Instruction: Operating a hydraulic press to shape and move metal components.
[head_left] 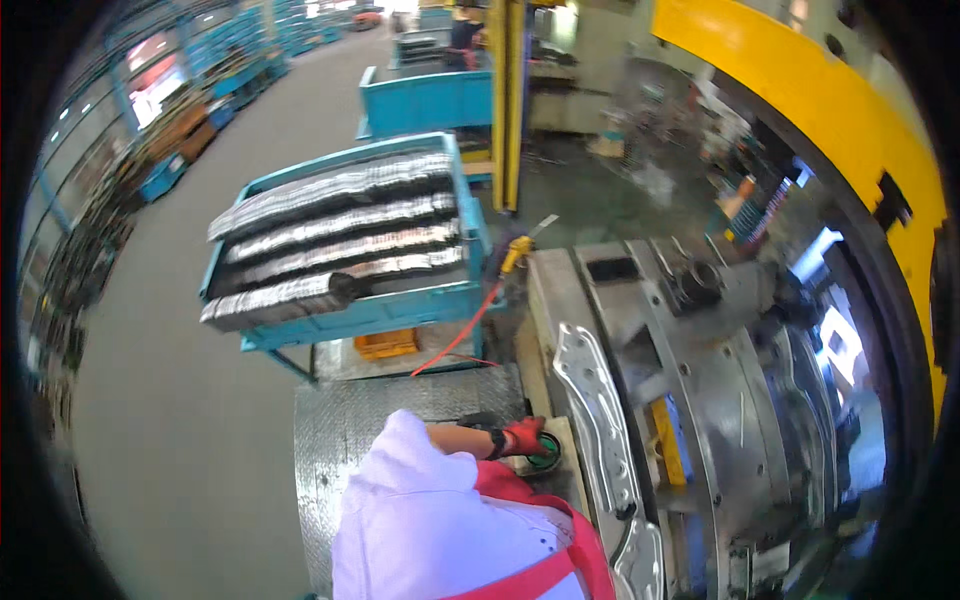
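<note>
The fingers of the right hand [522, 436], in a red work glove with a dark cuff, lie flat and together over a round green push button [546, 452] set in a pale control box at the front edge of the press; whether they press it down or merely rest on it cannot be told, and they are wrapped around nothing. The left hand is hidden under the white sleeve [420, 490] and red strap of the person's own clothing, so its fingers cannot be judged. By the look of it, the step in hand is the cycling of the press with a part already loaded: a long stamped sheet-metal panel [592, 400], bright, thin and pierced with holes, lies just beside the button on the grey steel die [700, 380], whose blocks are heavy, machined and dully polished. The next move would seem to call for the hand to stay clear of the die. Further out, a worn checker-plate step [400, 400] lies below, a red hose [470, 330] trails by it, and a blue steel rack [350, 240] carries stacked rows of shiny pressed parts before the yellow press frame [800, 90].
</note>
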